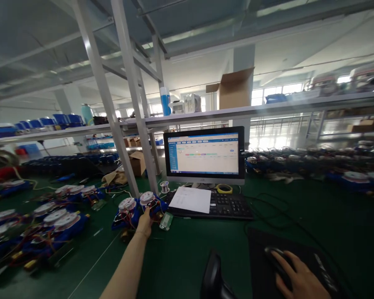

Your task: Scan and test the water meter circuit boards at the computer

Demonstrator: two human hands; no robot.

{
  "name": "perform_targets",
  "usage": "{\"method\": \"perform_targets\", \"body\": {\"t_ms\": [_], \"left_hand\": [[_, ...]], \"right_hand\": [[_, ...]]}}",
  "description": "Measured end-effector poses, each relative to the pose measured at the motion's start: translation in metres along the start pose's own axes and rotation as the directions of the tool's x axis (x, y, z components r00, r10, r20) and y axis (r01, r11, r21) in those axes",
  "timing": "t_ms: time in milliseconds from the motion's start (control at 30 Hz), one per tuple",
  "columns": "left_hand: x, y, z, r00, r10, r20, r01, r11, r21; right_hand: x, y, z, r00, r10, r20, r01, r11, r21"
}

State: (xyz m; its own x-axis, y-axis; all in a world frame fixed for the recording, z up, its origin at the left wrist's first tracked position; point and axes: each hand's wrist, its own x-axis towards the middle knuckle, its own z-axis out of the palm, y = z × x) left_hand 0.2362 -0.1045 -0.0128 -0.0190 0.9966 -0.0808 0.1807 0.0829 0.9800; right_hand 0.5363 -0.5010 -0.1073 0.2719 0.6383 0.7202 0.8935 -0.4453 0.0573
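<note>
So, hands apart: right hand (301,275) cupped on mouse (279,261), lower right, pad (259,251) beneath for tracking; left hand (145,224) at blue unit (152,202), left of centre, probably steadying it, grip unclear.

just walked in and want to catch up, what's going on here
A person's right hand holds a mouse on a dark pad, and the left hand is at a blue device with a round white top, seemingly touching it. The monitor is on, paper lies partly over the keyboard, and more blue devices sit to the left.
</note>
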Motion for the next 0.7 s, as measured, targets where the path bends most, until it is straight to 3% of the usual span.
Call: {"method": "perform_targets", "body": {"t_ms": [133,267,533,600,700], "left_hand": [[0.006,0.001,0.011,0.993,-0.118,-0.011,0.111,0.958,-0.263],[-0.001,0.001,0.002,0.985,-0.169,0.023,0.165,0.914,-0.371],[-0.065,-0.015,-0.046,0.95,-0.166,0.264,0.252,0.908,-0.335],[-0.081,-0.017,-0.056,0.953,-0.142,0.267,0.228,0.917,-0.326],[-0.105,-0.026,-0.066,0.985,-0.063,0.158,0.109,0.947,-0.301]], "right_hand": [[0.002,-0.003,-0.004,1.0,0.001,-0.008,-0.001,1.0,-0.004],[0.002,-0.005,-0.003,0.999,0.029,0.04,-0.029,1.0,0.003],[0.01,-0.01,-0.018,0.996,0.001,0.084,0.0,1.0,-0.008],[0.014,-0.013,-0.024,0.995,-0.005,0.098,0.005,1.0,-0.005],[0.018,-0.015,-0.029,0.993,0.01,0.114,-0.012,1.0,0.014]]}}
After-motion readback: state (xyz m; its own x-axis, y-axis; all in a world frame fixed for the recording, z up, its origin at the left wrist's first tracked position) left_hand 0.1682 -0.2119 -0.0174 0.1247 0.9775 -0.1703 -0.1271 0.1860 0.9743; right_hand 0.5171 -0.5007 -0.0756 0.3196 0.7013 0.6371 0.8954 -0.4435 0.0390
